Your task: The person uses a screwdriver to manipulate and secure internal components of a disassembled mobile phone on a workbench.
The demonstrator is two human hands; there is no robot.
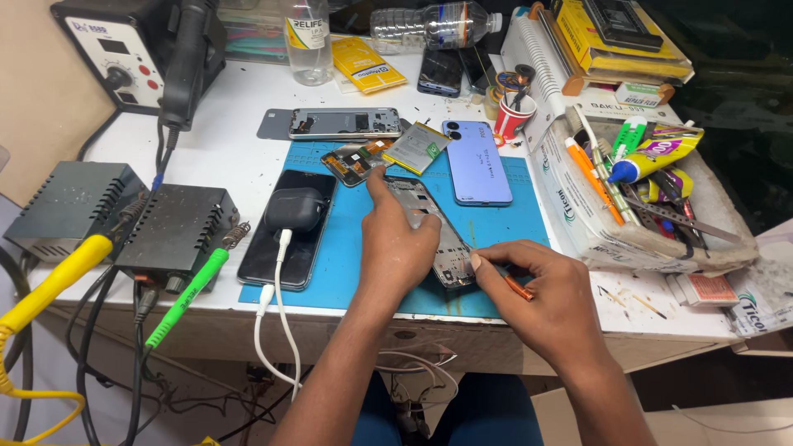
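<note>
Left hand (pixel 395 239) lies flat over the opened phone frame (pixel 434 235), palm pressing it down on the blue work mat (pixel 512 223), index finger stretched toward the frame's upper end, likely so the frame keeps from sliding while the other hand works on it; fingers spread, not closed round anything. Right hand (pixel 541 289) pinched shut on a small orange-handled screwdriver (pixel 519 287), tip aimed at the lower end of the frame, thumb and forefinger close to the tip for fine control. The frame sits tilted across the middle of the mat, near the table's front edge, within easy reach of both hands. Just beyond the left fingertip: a detached circuit board with flex cables (pixel 353 161) and a flat battery (pixel 417 147), laid out side by side. A lilac phone back (pixel 477 161) lies face down right of them. Farther up, off the mat, a grey inner phone chassis (pixel 343 123). Left on the mat, a dark phone (pixel 285 231) with a black earbud case (pixel 295 208) resting on it, white cable (pixel 277 306) trailing over the table edge. Right, a white tray of tools and glue tubes (pixel 636 190), close by the working hand. Far left, a hot-air station (pixel 136 49) and two dark power units (pixel 124 219)
</note>
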